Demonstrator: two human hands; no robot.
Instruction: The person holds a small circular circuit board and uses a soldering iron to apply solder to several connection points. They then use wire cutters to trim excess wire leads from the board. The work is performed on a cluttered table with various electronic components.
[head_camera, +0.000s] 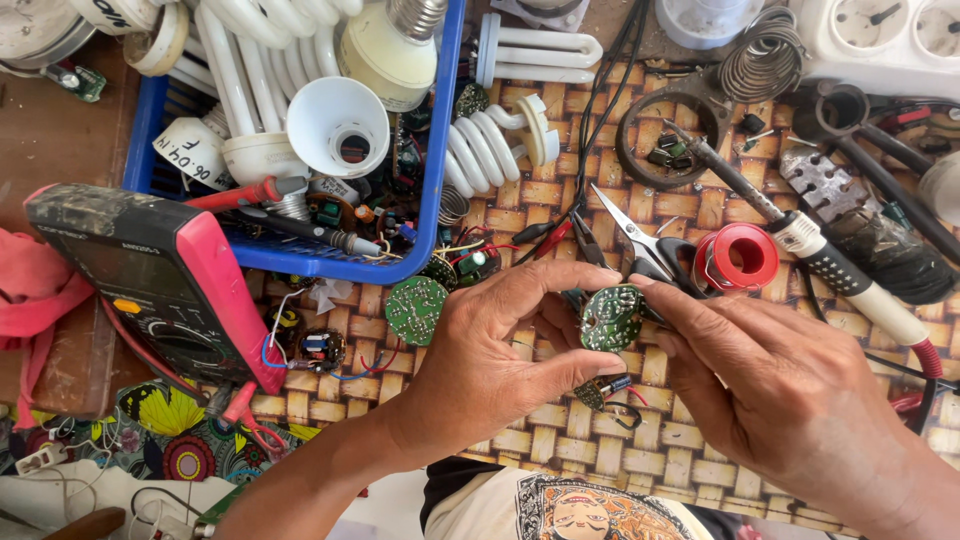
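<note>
Both hands hold a small round green circuit board (611, 318) above the woven mat (560, 450). My left hand (490, 350) pinches its left edge between thumb and fingers. My right hand (770, 385) grips its right edge with the fingertips. A second small board with red and black wires (605, 390) sits just under my left thumb. Another round green circuit board (416, 308) lies on the mat to the left of my left hand.
A blue basket (440, 190) of fluorescent bulbs and lamp parts stands at the back left. A red-edged multimeter (160, 275) lies left. Scissors (640, 245), a red solder spool (738, 258) and a soldering iron (820, 255) lie behind my hands.
</note>
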